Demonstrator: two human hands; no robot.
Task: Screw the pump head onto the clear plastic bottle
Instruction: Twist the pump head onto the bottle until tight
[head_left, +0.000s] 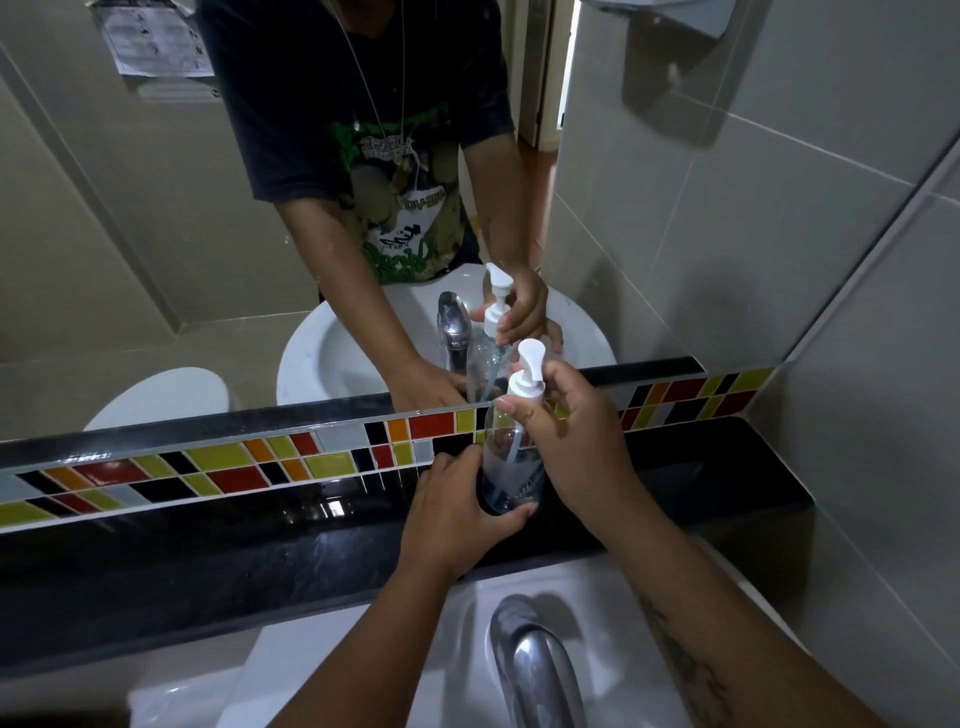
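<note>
A clear plastic bottle (511, 462) stands upright on the black ledge (208, 545) behind the sink, with a thin dip tube visible inside it. My left hand (457, 506) wraps around its lower body from the left. A white pump head (525, 376) sits on the bottle's neck, nozzle pointing up and away. My right hand (576, 441) grips the pump's collar from the right, thumb and fingers around it. The threads under the collar are hidden by my fingers.
A chrome tap (535, 665) rises over the white sink (597, 587) just below the ledge. A strip of coloured tiles (234, 462) and a mirror (156, 234) back the ledge. The mirror reflects the bottle and both hands. A tiled wall (883, 467) closes the right side.
</note>
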